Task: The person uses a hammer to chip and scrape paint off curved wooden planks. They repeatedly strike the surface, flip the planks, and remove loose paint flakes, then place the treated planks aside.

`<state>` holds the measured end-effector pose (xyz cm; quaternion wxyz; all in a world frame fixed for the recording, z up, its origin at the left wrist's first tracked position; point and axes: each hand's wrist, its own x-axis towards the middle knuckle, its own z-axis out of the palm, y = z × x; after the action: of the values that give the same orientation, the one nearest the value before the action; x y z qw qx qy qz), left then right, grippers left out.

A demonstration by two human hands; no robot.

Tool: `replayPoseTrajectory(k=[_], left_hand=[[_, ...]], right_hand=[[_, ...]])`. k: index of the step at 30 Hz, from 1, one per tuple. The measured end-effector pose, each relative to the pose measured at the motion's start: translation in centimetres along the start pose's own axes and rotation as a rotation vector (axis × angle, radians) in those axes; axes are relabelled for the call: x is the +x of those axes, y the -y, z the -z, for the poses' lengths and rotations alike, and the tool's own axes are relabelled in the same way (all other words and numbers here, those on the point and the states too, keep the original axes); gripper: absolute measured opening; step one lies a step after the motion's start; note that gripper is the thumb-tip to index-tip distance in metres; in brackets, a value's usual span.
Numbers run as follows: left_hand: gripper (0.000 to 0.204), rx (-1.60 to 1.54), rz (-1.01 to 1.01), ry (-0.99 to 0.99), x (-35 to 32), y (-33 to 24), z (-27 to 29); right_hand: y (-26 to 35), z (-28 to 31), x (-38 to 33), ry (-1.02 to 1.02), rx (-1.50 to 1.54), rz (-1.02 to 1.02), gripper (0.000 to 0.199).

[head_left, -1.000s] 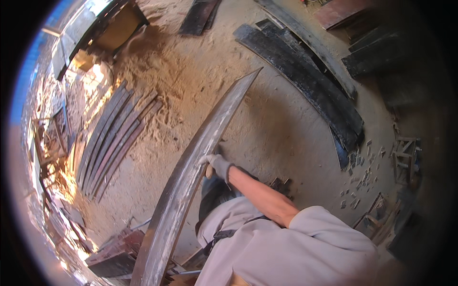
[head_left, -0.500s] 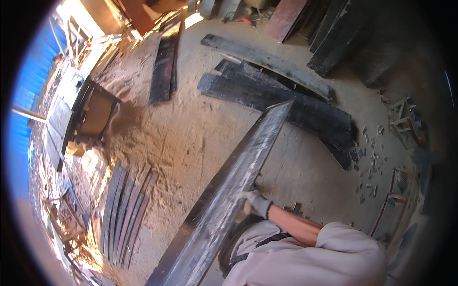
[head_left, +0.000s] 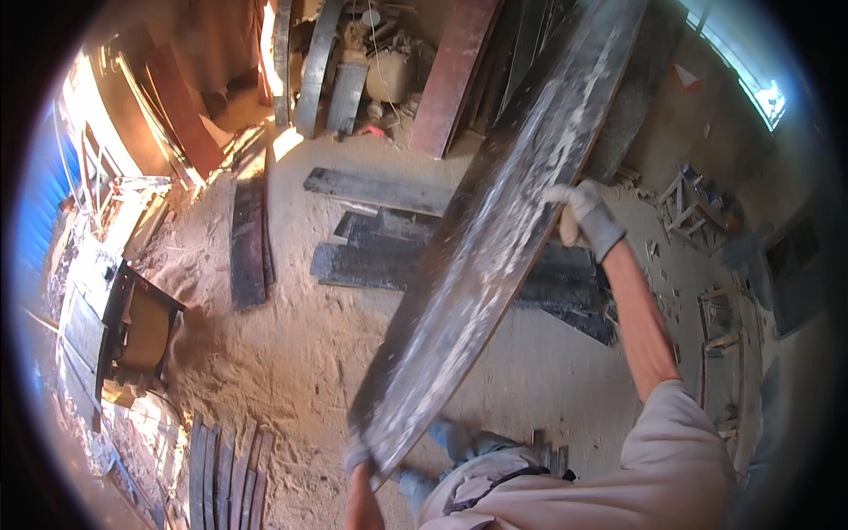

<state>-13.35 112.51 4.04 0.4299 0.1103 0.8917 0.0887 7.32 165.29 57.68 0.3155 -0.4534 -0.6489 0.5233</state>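
Dark planks (head_left: 389, 252) flat on sawdust floor (head_left: 291, 353) — curved slats (head_left: 225, 477) btm left, boards (head_left: 450, 79) leaning at wall.

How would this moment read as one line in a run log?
right hand: gloved, gripping long dark plank at its edge | left hand: gloved, at plank's lower end | plank: lifted, tilted | below: sawdust floor, dark boards

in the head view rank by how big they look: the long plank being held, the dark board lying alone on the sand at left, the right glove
1. long plank, though it is nearest the camera
2. dark board
3. right glove
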Motion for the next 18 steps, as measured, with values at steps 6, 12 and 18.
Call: replayPoseTrajectory(k=[6, 12, 18], left_hand=[[0.053, -0.375, -0.878, -0.351, -10.8, -26.2, 0.5], [0.056, -0.571, -0.731, -0.223, -14.5, -20.1, 4.5], [0.047, -0.853, 0.053, -0.354, -11.5, -2.5, 0.6]], right_hand=[[6.6, 4.4, 6.9, -0.141, -0.451, 0.263, 0.035], [5.8, 5.0, 12.8, -0.320, -0.923, 0.219, 0.038], [-5.5, -1.5, 16.7, -0.284, -1.117, 0.131, 0.033]])
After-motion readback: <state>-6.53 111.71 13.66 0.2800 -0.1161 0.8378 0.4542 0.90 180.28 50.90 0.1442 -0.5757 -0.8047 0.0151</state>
